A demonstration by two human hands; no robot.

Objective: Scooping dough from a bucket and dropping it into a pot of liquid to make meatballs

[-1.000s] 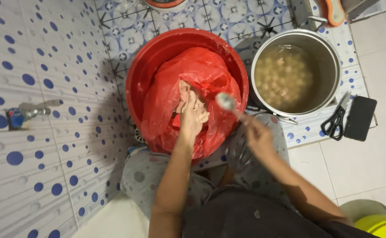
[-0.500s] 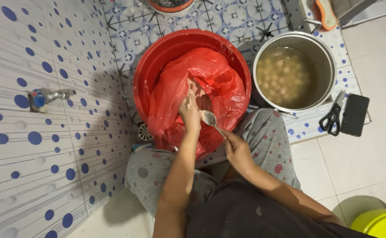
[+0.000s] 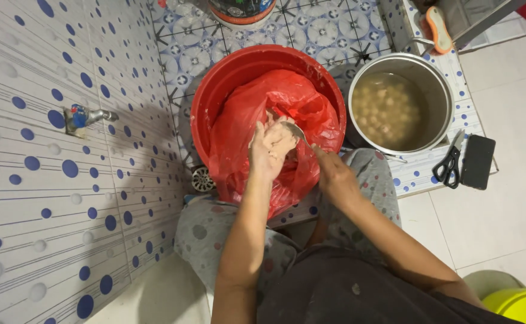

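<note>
Moved: both hands have drawn closer over the basin since the earlier frames, the spoon now right at the left fist.
Left hand (image 3: 273, 147): closed around a pale paste lump (image 3: 280, 129), over the red bag (image 3: 257, 120) in the red basin (image 3: 215, 90).
Right hand (image 3: 334, 174): gripping a metal spoon (image 3: 296, 130).
Pot (image 3: 440, 90): right of basin, broth with floating balls.
Doing it well: squeeze evenly, scoop cleanly at the fist's top.

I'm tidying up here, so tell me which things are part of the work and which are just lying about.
In use: left hand holding pale paste; right hand with spoon; red bag in red tub; pot of balls in water.

Lying about: scissors; phone; tap; floor drain; yellow bucket.
</note>
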